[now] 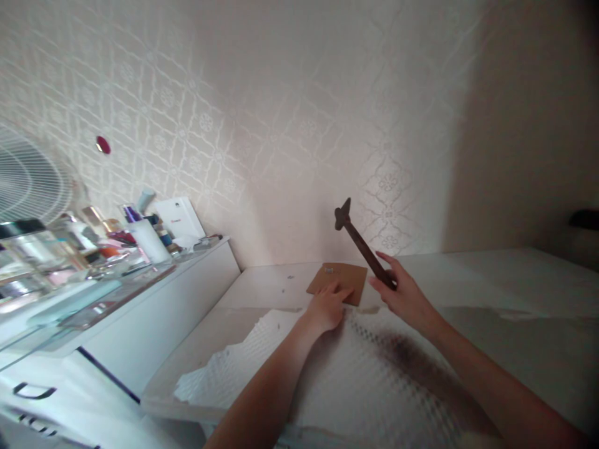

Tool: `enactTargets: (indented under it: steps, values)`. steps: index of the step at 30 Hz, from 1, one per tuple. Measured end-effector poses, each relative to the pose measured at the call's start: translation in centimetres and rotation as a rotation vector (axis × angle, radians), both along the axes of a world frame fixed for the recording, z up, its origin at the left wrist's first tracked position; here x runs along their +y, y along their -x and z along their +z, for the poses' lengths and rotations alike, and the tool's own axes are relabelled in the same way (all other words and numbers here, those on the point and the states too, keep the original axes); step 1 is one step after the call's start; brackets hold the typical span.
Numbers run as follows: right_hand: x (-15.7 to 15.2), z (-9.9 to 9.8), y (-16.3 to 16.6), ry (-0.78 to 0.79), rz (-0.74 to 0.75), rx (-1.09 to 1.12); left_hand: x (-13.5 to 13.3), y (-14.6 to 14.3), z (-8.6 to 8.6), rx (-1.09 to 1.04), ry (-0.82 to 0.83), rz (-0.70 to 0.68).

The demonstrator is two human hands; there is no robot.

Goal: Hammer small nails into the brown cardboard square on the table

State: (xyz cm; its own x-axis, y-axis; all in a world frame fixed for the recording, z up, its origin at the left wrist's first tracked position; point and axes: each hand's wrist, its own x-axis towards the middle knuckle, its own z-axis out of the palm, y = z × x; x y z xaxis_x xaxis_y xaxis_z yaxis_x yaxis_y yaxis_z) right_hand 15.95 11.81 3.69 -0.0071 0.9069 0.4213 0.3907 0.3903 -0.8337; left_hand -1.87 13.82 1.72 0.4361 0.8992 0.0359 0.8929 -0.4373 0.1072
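My right hand is closed round the handle of a dark hammer, whose head is raised up and to the left in front of the wall. A small brown board lies flat on the white table by the wall. My left hand rests on the board's near edge, fingers pressed down flat on it. Something small and pale sits on the board's far part; I cannot make out what it is.
A sheet of white bubble wrap covers the table's near part under my arms. To the left a white cabinet carries several bottles and jars. A white fan stands at the far left. A patterned wall rises behind.
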Motion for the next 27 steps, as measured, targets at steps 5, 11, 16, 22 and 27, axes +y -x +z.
enactTargets:
  steps: [5, 11, 16, 22, 27]
  values:
    - [-0.7, 0.0, 0.3, 0.061, 0.066, -0.129, -0.1, 0.4, -0.2, -0.026, -0.064, 0.006]
    - [-0.4, 0.2, -0.8, 0.019, -0.311, -0.526, -0.9, -0.9, -0.5, -0.029, -0.12, 0.158]
    - [0.4, -0.3, -1.6, 0.1, -0.312, -0.716, -1.1, -2.0, -0.5, 0.004, -0.162, 0.211]
    - [1.7, -1.8, -1.9, 0.121, -0.248, -0.656, -0.7, 0.5, 1.6, 0.116, 0.023, 0.073]
    - [2.2, -2.5, -2.2, 0.104, -0.165, -0.618, -0.5, 2.1, 2.7, 0.177, 0.116, 0.015]
